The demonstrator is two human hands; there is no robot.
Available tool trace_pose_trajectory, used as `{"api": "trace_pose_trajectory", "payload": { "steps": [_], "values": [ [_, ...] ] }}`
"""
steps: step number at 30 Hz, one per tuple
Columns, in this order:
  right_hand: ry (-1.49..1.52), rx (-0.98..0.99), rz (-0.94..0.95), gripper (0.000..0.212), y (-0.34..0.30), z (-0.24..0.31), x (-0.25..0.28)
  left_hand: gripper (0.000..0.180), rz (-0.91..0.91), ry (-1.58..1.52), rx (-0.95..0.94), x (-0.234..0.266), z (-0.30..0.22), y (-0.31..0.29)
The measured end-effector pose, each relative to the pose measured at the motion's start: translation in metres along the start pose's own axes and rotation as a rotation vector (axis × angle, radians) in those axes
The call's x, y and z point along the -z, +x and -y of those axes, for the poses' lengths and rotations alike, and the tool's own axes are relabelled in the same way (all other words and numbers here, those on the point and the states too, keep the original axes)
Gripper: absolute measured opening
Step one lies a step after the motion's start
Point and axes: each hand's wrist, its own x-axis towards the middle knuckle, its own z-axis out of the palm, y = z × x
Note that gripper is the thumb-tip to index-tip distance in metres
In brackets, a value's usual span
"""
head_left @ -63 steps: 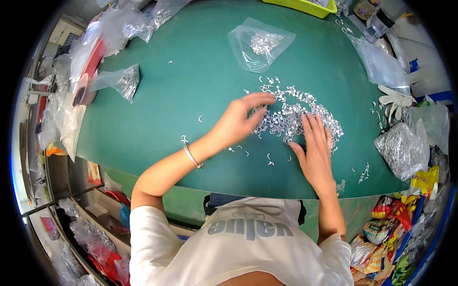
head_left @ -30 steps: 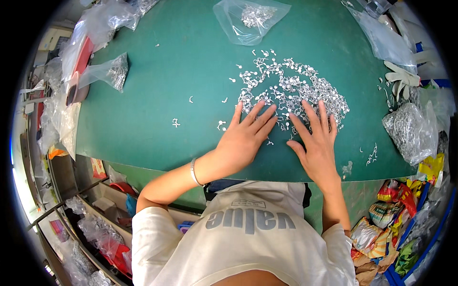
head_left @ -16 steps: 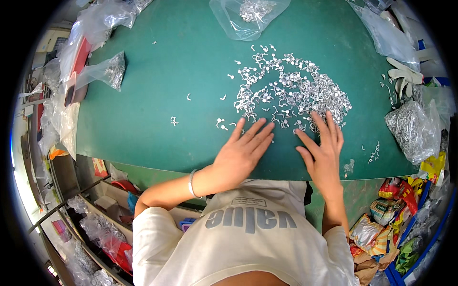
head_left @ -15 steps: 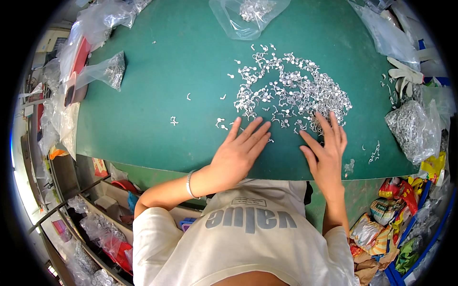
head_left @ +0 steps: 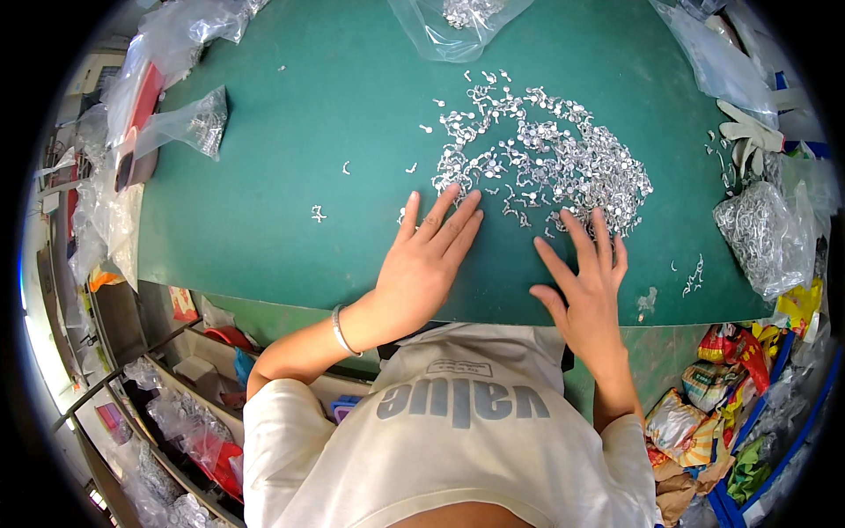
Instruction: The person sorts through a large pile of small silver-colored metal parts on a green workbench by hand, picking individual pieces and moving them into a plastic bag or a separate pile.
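L hand [head_left: 422, 268], R hand [head_left: 588, 295], both at metal pcs [head_left: 607, 172]; grey-lettered wht tee [head_left: 458, 453]

A white glove [head_left: 750, 133] lies beside some clear plastic [head_left: 720, 69].

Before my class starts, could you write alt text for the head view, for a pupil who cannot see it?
A bare left hand and right hand, both open, are at the near edge of small silvery pieces scattered on a green table; a clear bag lies beyond, a white glove at right.

The light is bright, with fisheye-bent edges and black corners.
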Motion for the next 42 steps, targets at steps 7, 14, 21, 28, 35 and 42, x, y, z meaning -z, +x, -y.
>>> {"api": "trace_pose_trajectory", "payload": {
  "steps": [7, 14, 21, 28, 35, 42],
  "values": [
    [0.019, 0.031, -0.048, 0.05, -0.007, -0.011, 0.003, 0.052, -0.024, -0.281, -0.182, -0.017, -0.03, -0.001],
    [-0.064, -0.081, -0.016, 0.063, -0.001, -0.013, -0.004, 0.045, -0.036, -0.323, -0.189, -0.025, -0.031, -0.009],
    [0.025, 0.015, -0.021, 0.066, -0.008, -0.016, 0.0, 0.044, -0.016, -0.262, -0.216, -0.017, -0.024, -0.014],
    [0.097, 0.119, 0.063, 0.061, 0.006, 0.006, -0.016, 0.033, -0.16, -0.303, -0.198, -0.024, -0.022, -0.013],
    [0.101, -0.132, -0.482, 0.024, 0.012, -0.039, 0.01, 0.022, -0.252, -0.271, -0.114, -0.024, -0.025, -0.005],
    [-0.196, -0.174, -0.552, 0.013, 0.017, -0.063, 0.008, 0.025, -0.317, -0.178, 0.09, -0.021, -0.023, 0.004]
  ]
}}
